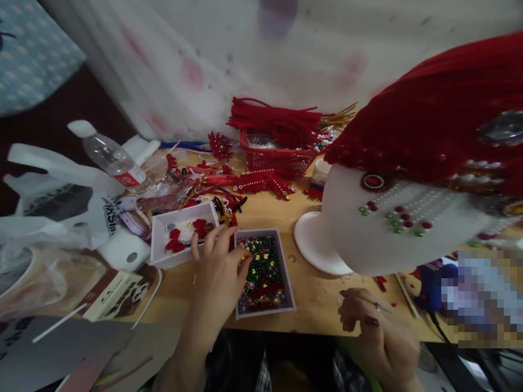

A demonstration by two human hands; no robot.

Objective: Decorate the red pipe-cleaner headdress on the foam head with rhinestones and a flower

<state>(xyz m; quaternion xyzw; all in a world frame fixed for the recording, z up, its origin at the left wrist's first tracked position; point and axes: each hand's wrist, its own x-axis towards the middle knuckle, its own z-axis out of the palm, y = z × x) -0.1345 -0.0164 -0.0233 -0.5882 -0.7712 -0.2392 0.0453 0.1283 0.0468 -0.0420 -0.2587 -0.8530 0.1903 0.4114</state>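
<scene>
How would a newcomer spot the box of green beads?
Find the large white mannequin head under red fabric. Left of its round white base, on the light wooden table, sits a pale rectangular box, the left hand over its edge. Dark green beads distinguish it from the pale box of white beads further left.

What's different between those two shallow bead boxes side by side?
The left box shows white beads and red pieces; the right box shows mostly green beads with gold pieces. The left box's longer side runs roughly crosswise, while the right box's runs front to back. Both are pale, rectangular and open-topped.
</scene>
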